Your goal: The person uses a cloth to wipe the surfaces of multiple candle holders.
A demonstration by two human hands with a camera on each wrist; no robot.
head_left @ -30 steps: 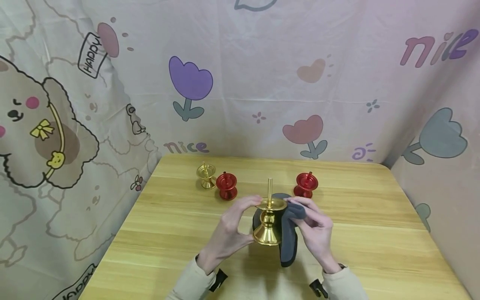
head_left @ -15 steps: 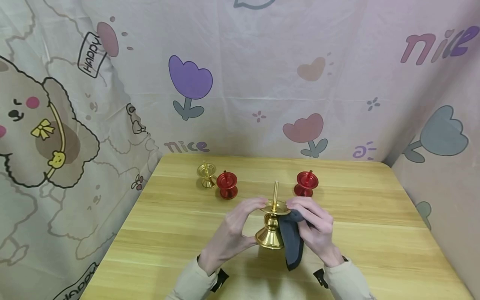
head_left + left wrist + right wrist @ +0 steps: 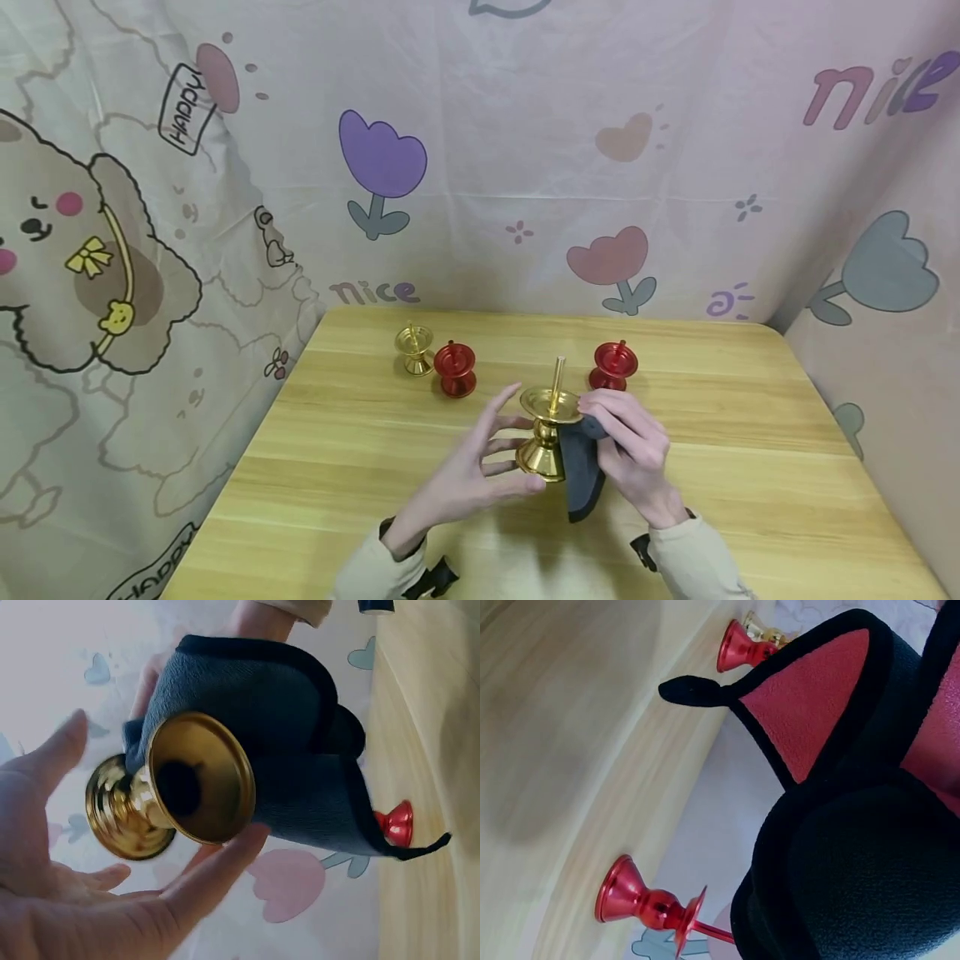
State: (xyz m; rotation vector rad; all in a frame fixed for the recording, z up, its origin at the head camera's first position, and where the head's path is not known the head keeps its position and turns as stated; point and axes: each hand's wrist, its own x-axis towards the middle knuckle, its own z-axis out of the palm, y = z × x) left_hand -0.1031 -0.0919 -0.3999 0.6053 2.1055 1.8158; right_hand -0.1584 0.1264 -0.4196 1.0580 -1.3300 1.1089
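Over on the far left of the table (image 3: 337, 467), we're seeing a small gold holder (image 3: 416, 358) standing just beside a left-hand red holder (image 3: 456, 368), so anything bumping one could be tipping both. Next along, the left hand (image 3: 480, 475) is curving loosely around the tall gold holder (image 3: 546, 435), fingers spread, thumb by the base rim; we're not seeing a real grip there, and we can't tell if it's touching. That holder is hanging above the table, spike up, slightly tilted, so we're guessing a slip would be dropping it base first. Just right of it, the dark cloth (image 3: 581, 475) is hanging beside the stem, and fabric on slick metal is looking like the weak spot. Behind, a second red holder (image 3: 615, 362) is standing near enough that we're worrying about knocks. Furthest right, the right hand (image 3: 637, 443) is pinching the cloth at the plate's edge, seemingly carrying everything, so loosening there could be costing us the lot.
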